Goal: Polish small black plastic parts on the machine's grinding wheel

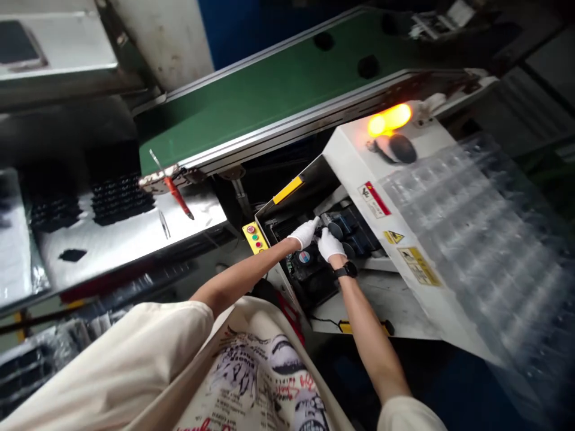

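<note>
While the amber lamp [389, 118] glows on the raised white cover [359, 149], my gloved left hand [305, 233] and right hand [330, 245] sit just apart inside the open machine housing [377, 293], at the round black knobs [335, 230] beside the dark blue units [348, 224]. Whether either hand grips a knob, I cannot tell. If the cover dropped, it could catch my wrists; my watch [345, 270] could snag on those parts, and the lit lamp suggests the machine may be live.
</note>
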A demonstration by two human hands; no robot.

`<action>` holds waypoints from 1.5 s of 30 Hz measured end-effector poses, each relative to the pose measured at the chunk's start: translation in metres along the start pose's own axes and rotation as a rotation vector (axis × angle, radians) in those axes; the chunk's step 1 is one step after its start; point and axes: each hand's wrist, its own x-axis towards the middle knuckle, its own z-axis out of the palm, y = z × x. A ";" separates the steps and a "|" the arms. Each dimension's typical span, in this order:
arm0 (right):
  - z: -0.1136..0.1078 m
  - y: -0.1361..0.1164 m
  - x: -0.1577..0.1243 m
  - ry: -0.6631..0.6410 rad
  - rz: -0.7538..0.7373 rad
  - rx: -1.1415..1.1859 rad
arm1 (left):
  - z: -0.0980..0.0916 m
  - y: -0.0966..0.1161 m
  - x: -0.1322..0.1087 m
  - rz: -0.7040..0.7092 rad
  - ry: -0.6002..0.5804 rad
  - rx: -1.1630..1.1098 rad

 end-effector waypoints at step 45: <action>0.021 -0.017 0.083 -0.015 -0.097 -0.190 | -0.092 -0.088 -0.483 -0.970 1.436 -1.232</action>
